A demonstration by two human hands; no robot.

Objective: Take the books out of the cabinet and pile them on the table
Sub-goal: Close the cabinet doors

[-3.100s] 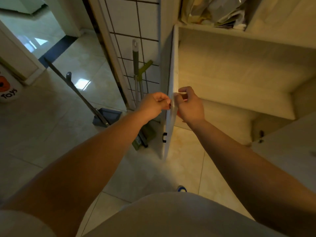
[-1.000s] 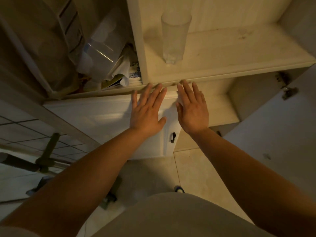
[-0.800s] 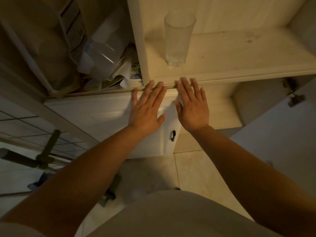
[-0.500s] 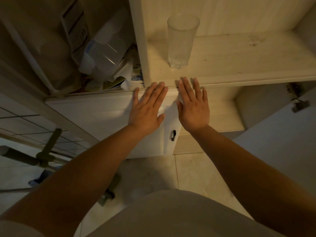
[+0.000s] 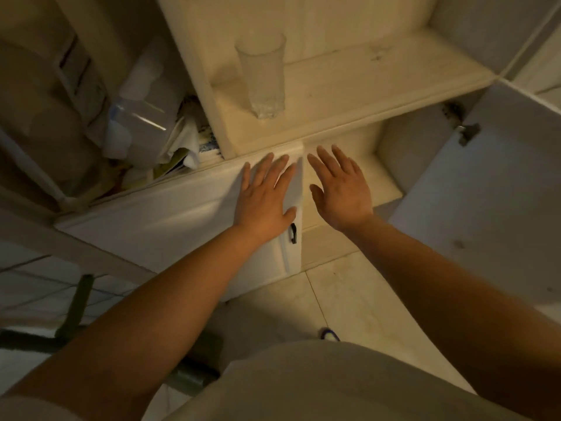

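Both hands are spread flat, fingers straight, and hold nothing. The left hand (image 5: 264,199) presses palm-down on the face of the lower left cabinet door (image 5: 170,220), just above its small dark handle (image 5: 293,233). The right hand (image 5: 340,192) hovers beside it over the open lower compartment (image 5: 376,174), whose own door (image 5: 491,189) swings wide to the right.

The step appears to be clearing access to the cabinet. Done well, the left door is set fully aside, then both hands reach to the stack rather than groping blind.

No book is plainly identifiable. The likeliest candidates are the printed papers or book edges (image 5: 200,144) jammed in the upper left compartment, above and left of the left fingertips, beneath a clear plastic container (image 5: 139,123). A drinking glass (image 5: 264,74) stands on the shelf (image 5: 364,86) above the hands and could be knocked over.
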